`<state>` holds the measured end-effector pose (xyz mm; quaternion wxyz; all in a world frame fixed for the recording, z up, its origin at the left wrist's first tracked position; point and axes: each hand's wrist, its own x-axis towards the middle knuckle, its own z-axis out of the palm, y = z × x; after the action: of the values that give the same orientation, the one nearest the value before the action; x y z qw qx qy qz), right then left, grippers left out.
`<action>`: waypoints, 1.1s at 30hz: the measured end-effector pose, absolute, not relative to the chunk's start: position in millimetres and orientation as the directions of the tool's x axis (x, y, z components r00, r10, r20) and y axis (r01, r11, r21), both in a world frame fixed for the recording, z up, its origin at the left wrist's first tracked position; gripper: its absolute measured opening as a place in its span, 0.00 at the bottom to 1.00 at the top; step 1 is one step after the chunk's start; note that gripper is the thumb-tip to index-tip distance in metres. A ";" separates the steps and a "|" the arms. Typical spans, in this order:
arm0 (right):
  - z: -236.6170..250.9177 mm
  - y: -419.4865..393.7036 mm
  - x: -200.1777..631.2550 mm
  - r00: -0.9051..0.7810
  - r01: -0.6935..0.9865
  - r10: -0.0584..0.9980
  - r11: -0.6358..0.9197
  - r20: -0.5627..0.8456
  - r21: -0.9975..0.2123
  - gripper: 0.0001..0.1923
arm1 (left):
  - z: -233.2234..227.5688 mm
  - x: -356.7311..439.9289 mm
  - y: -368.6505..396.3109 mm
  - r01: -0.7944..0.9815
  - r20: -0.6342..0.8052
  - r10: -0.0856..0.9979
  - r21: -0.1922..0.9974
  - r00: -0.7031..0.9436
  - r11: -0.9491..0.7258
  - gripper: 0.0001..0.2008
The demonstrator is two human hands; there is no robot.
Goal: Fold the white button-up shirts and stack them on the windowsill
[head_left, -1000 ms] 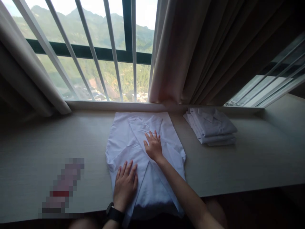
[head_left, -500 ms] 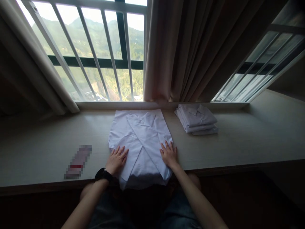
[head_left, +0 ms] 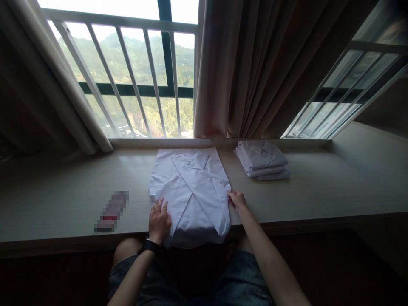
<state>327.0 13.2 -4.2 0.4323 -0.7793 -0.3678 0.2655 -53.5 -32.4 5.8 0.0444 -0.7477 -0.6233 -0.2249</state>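
Observation:
A white shirt (head_left: 194, 195) lies with its sides folded inward across the middle, its near end hanging slightly over the table's front edge. My left hand (head_left: 160, 222), with a black watch on the wrist, rests on the shirt's left edge, fingers stretched forward. At the right edge, my right hand (head_left: 236, 199) pinches the cloth between thumb and fingers. Some of its fingertips are hidden. Farther right sits a stack of folded white shirts (head_left: 263, 159), a collar showing on top.
The pale table (head_left: 318, 187) runs along a barred window (head_left: 140, 85) with curtains (head_left: 223, 68). A blurred-out flat item (head_left: 112, 211) with a red stripe lies on the left. My knees are below the front edge.
My right hand has gone from lying flat on the shirt to pinching its right edge. My left hand stays at the left edge, turned more forward. The view has shifted slightly.

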 end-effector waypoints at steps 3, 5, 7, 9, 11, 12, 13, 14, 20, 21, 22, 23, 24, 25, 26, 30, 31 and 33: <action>3.1 25.4 331.3 0.519 0.323 0.833 -0.397 -0.189 -0.859 0.20 | 18.1 -9.8 -50.4 0.862 0.360 0.864 0.237 0.351 -0.449 0.25; 8.0 34.1 330.0 0.483 0.312 0.846 -0.408 -0.227 -0.858 0.19 | 27.4 29.9 -65.9 0.768 0.315 0.809 0.275 0.496 -0.578 0.23; 12.3 42.8 327.1 0.449 0.301 0.859 -0.405 -0.247 -0.863 0.18 | 34.6 73.7 -83.7 0.724 0.273 0.791 0.318 0.548 -0.612 0.18; 15.6 50.6 323.8 0.417 0.291 0.872 -0.394 -0.256 -0.872 0.17 | 38.0 117.1 -99.4 0.720 0.222 0.797 0.342 0.562 -0.603 0.14; 17.8 56.9 320.8 0.390 0.288 0.885 -0.379 -0.254 -0.880 0.16 | 37.5 154.9 -107.0 0.766 0.181 0.852 0.376 0.491 -0.521 0.16; 18.7 59.3 319.3 0.380 0.291 0.891 -0.369 -0.248 -0.883 0.15 | 36.3 170.0 -106.7 0.798 0.146 0.889 0.395 0.434 -0.454 0.18; 19.6 61.3 317.6 0.371 0.297 0.897 -0.359 -0.240 -0.885 0.14 | 34.9 182.0 -103.9 0.828 0.108 0.923 0.414 0.369 -0.379 0.19; 20.6 62.9 315.8 0.361 0.305 0.903 -0.350 -0.232 -0.886 0.13 | 33.7 190.7 -99.1 0.849 0.069 0.949 0.429 0.308 -0.307 0.19; 27.2 70.9 299.3 0.281 0.325 0.929 -0.327 -0.240 -0.887 0.11 | 38.5 188.0 -68.5 0.835 -0.085 0.976 0.536 0.201 -0.126 0.16; 27.4 73.1 296.4 0.276 0.315 0.928 -0.334 -0.251 -0.888 0.11 | 41.6 182.9 -67.0 0.821 -0.104 0.975 0.561 0.195 -0.104 0.15; 27.0 75.9 293.9 0.277 0.301 0.924 -0.345 -0.265 -0.889 0.12 | 45.0 177.5 -66.3 0.804 -0.119 0.976 0.589 0.183 -0.079 0.15; 26.1 79.5 291.9 0.282 0.285 0.918 -0.359 -0.280 -0.889 0.13 | 48.2 172.1 -66.2 0.782 -0.130 0.977 0.621 0.167 -0.051 0.14; 24.6 83.8 290.3 0.292 0.267 0.909 -0.375 -0.296 -0.888 0.14 | 51.1 166.7 -66.4 0.756 -0.139 0.979 0.654 0.148 -0.022 0.14; 22.7 89.0 289.4 0.306 0.249 0.899 -0.392 -0.312 -0.886 0.15 | 53.4 161.6 -66.5 0.727 -0.146 0.980 0.687 0.131 0.005 0.15; 20.6 95.0 289.0 0.323 0.232 0.888 -0.410 -0.328 -0.882 0.15 | 55.0 156.5 -66.6 0.697 -0.149 0.982 0.717 0.119 0.024 0.16; 12.5 125.4 293.4 0.383 0.180 0.830 -0.499 -0.407 -0.848 0.17 | 53.9 138.3 -66.5 0.635 -0.130 0.979 0.773 0.157 0.001 0.21; 11.2 133.6 295.7 0.392 0.170 0.816 -0.518 -0.425 -0.838 0.18 | 52.1 134.5 -66.6 0.632 -0.138 0.973 0.775 0.183 -0.009 0.20; 10.0 149.5 301.2 0.406 0.156 0.799 -0.538 -0.443 -0.828 0.19 | 48.2 128.5 -66.8 0.625 -0.176 0.957 0.781 0.230 -0.007 0.20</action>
<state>301.2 149.5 10.0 0.3621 -0.7562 -0.3157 0.4443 128.5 -66.8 48.2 -0.3948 -0.6775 -0.5838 -0.2105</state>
